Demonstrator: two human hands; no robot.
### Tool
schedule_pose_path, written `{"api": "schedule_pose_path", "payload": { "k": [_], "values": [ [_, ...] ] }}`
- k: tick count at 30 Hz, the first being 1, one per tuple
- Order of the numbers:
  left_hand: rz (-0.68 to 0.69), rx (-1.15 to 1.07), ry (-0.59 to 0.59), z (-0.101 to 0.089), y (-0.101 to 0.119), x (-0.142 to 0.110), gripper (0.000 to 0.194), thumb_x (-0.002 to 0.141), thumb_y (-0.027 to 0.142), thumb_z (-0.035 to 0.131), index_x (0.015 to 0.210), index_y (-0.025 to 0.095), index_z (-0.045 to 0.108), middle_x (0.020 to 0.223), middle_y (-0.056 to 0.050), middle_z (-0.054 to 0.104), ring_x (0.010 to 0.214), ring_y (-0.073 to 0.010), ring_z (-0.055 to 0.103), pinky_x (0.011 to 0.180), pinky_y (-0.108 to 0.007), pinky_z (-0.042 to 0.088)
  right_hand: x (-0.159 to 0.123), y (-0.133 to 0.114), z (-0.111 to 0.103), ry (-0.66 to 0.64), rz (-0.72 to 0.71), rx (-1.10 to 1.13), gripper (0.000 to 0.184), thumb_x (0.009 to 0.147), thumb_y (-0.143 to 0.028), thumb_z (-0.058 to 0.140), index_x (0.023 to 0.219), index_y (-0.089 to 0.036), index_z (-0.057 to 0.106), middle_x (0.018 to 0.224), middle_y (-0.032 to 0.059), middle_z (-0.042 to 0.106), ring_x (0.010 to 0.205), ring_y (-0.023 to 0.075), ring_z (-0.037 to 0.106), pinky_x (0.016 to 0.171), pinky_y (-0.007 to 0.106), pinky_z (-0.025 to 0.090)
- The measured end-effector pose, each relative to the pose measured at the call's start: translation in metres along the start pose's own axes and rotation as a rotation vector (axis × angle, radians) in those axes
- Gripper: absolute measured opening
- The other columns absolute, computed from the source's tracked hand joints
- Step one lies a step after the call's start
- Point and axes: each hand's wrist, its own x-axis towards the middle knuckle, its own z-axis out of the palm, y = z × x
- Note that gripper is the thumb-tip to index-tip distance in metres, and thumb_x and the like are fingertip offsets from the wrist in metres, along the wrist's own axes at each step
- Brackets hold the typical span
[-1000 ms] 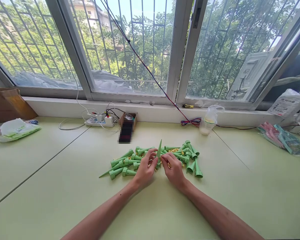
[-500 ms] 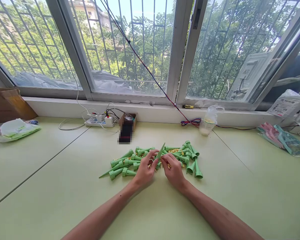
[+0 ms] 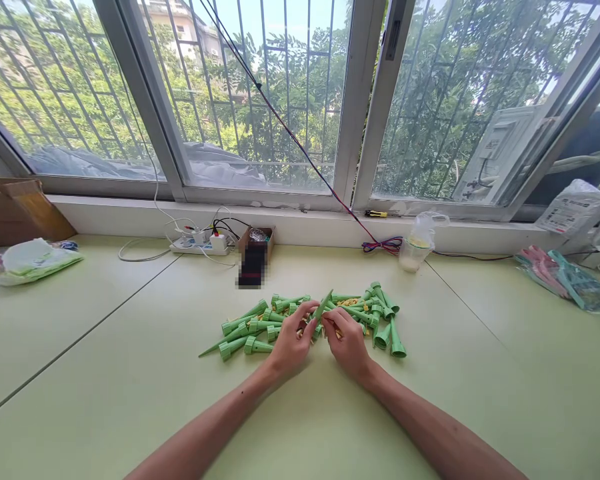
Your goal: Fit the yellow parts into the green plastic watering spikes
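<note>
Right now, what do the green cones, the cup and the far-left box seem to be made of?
Cones: probably moulded plastic, satin; even green colour and ribbed collars suggest it.
Cup: likely clear plastic, slightly cloudy; partly see-through walls, though glass is possible.
Box: apparently cardboard, matte brown; stiff, bent panels.

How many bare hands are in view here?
2. The left hand holds a tilted green cone near the picture's middle; the right hand is close beside the cone, on its right.
</note>
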Motion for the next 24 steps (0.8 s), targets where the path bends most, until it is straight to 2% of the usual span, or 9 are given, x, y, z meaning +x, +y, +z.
{"api": "schedule_pose_path", "payload": {
  "k": [15,24],
  "values": [
    [-0.01,-0.03,-0.007,-0.0002,0.0026,0.0001,0.031,0.093,0.031,0.05,0.123,0.023,0.056,0.111,-0.008,0.065,0.097,-0.0198,0.061,0.084,-0.032,0.053,-0.0006,0.002,0.0016,0.021,-0.003,-0.012,0.022,0.097,-0.019,0.044,0.096,-0.02,0.066,0.077,0.0038,0.058,0.062,0.0157,0.055,0.056,0.028,0.047],
    [-0.005,-0.021,-0.023,-0.0001,-0.0006,0.0005,0.029,0.094,0.03,0.048,0.12,0.022,0.057,0.111,-0.008,0.064,0.098,-0.0192,0.062,0.082,-0.03,0.054,-0.0011,0.0042,0.0029,0.023,-0.001,-0.009,0.022,0.097,-0.02,0.042,0.095,-0.019,0.063,0.077,0.0037,0.059,0.064,0.0162,0.055,0.058,0.028,0.046]
  ]
}}
